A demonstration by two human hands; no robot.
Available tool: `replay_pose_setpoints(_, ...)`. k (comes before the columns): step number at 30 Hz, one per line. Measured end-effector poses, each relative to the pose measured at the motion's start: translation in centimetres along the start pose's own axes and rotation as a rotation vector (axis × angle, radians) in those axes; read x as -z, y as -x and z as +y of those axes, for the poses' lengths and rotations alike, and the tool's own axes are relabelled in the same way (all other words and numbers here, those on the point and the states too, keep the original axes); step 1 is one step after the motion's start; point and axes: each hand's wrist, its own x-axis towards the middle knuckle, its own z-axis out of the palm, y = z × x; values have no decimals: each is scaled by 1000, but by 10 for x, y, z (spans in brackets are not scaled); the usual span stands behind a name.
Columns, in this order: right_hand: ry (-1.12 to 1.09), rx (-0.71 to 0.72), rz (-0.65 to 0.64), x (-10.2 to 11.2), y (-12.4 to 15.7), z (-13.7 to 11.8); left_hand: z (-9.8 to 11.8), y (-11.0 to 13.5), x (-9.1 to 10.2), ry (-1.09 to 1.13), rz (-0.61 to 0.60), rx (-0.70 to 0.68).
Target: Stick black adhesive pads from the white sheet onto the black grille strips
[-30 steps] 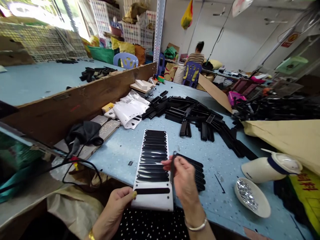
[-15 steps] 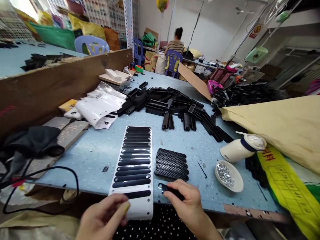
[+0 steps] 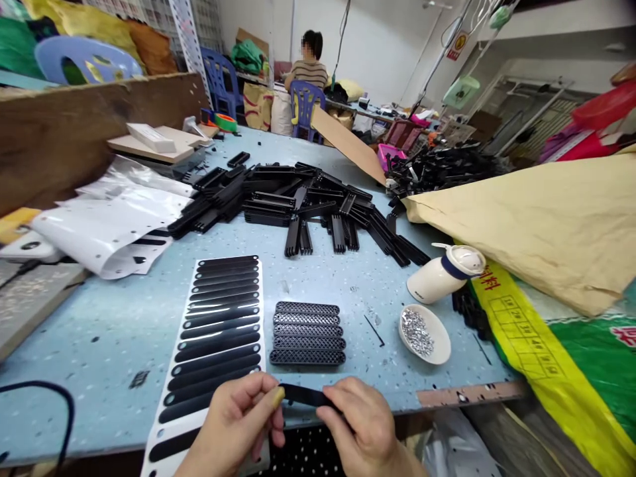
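Between my two hands, at the table's front edge, is a thin black strip with rounded ends. My left hand pinches its left end; a yellowish patch covers a fingertip. The strip's right end is in the closed fingers of my right hand, which partly hide it. Left of the strip lies a white backing sheet with a column of black adhesive strips, its lower part behind my left hand. Just beyond my hands sit several black perforated bars, side by side.
A white bowl of small silver metal parts and a cream bottle stand at right. A thin black tool lies nearby. Black slotted pieces are heaped beyond. White sheets lie left. A person sits far back.
My left hand has moved right and now grips the strip's left end, which was free before. The view has shifted, so the table's things appear further left.
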Motion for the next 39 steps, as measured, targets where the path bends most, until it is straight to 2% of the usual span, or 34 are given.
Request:
replay_pose_setpoints(3, 27, -40, 14, 11, 3, 7, -5, 1, 15, -244, 218, -165)
replay_pose_setpoints(6, -117, -326, 43, 22, 5, 20, -1, -2, 33, -531, 381, -322)
replay_pose_setpoints(9, -311, -626, 208, 19, 4, 35, 5, -11, 40, -744, 433, -455)
replay_pose_setpoints(11, -373, -694, 320, 7, 1, 42, 7, -19, 38, -815, 409, -576)
replay_pose_setpoints(13, -374, -680, 385, -9, -1, 46, 6, -27, 34, -859, 386, -721)
replay_pose_setpoints(15, -337, -653, 397, -24, -2, 46, 4, -33, 32, -884, 374, -828)
replay_pose_setpoints(19, -255, -607, 327, -40, -2, 43, 0, -38, 31, -872, 367, -893)
replay_pose_setpoints(22, -217, -579, 283, -36, -3, 45, -1, -37, 31, -868, 346, -884)
replay_pose_setpoints(26, -166, -501, 212, -17, -6, 45, 0, -34, 37, -867, 314, -885)
replay_pose_setpoints(31, 24, -211, 146, 2, -3, 38, 4, -25, 58, -952, 279, -882)
replay_pose_setpoints(33, 79, -160, 145, 4, 0, 37, 6, -21, 63, -982, 282, -888)
replay_pose_setpoints(36, 103, -174, 118, 3, 3, 39, 6, -22, 58, -1000, 281, -893)
replay_pose_setpoints(39, 111, -161, 90, 0, 6, 40, 6, -27, 43, -984, 273, -903)
